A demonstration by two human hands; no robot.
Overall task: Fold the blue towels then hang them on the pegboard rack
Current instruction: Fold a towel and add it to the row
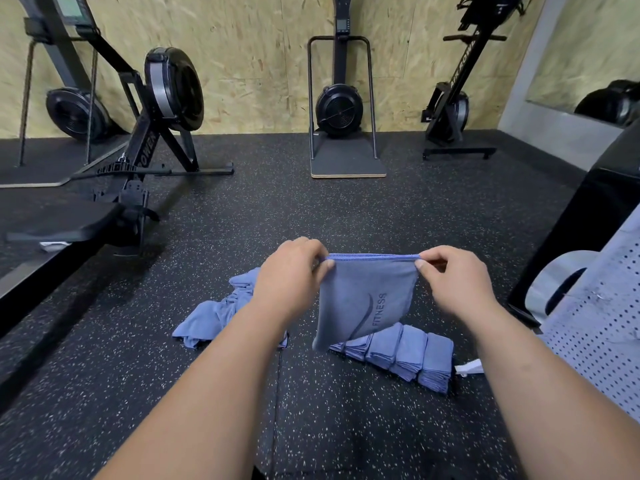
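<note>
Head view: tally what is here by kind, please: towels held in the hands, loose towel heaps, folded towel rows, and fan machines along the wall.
Held towel, pinched by left hand and right hand: 1
Loose towel heap: 1
Folded towel row: 1
Fan machines: 4
Total: 7

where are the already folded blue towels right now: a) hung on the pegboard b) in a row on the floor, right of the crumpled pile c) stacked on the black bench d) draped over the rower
b: the folded towels lie in a row on the speckled floor, to the right of the crumpled pile.
</note>
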